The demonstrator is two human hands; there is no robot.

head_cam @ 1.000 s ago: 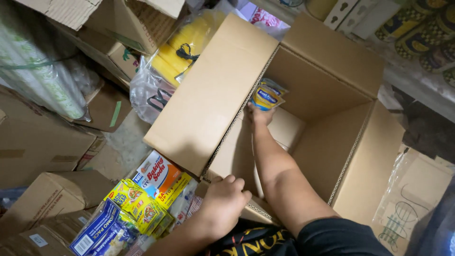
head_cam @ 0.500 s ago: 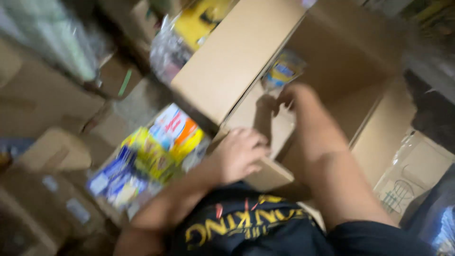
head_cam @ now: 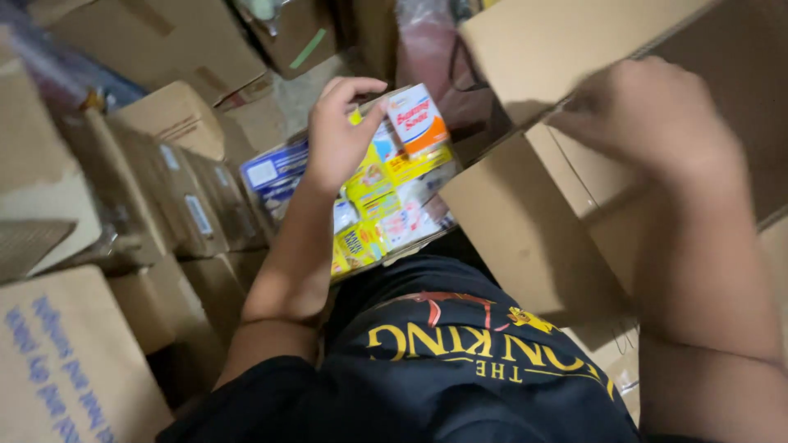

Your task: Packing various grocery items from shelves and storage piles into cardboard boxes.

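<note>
My left hand [head_cam: 338,131] rests on a stack of small colourful packets [head_cam: 386,193] in an open box below me, its fingers curled around a white and orange packet [head_cam: 417,119] at the top of the pile. My right hand [head_cam: 648,111] is at the edge of a large open cardboard box [head_cam: 533,213], fingers bent over its flap near the corner, with no item visible in it. My dark printed shirt fills the lower middle of the view.
Closed and open cardboard boxes [head_cam: 156,180] crowd the left side, one with blue print [head_cam: 57,361] at the lower left. More boxes [head_cam: 164,41] and plastic-wrapped goods [head_cam: 427,41] lie at the top.
The view has swung down and left. My right hand has come out of the large box to its flap edge. My left hand has moved up onto the packets.
</note>
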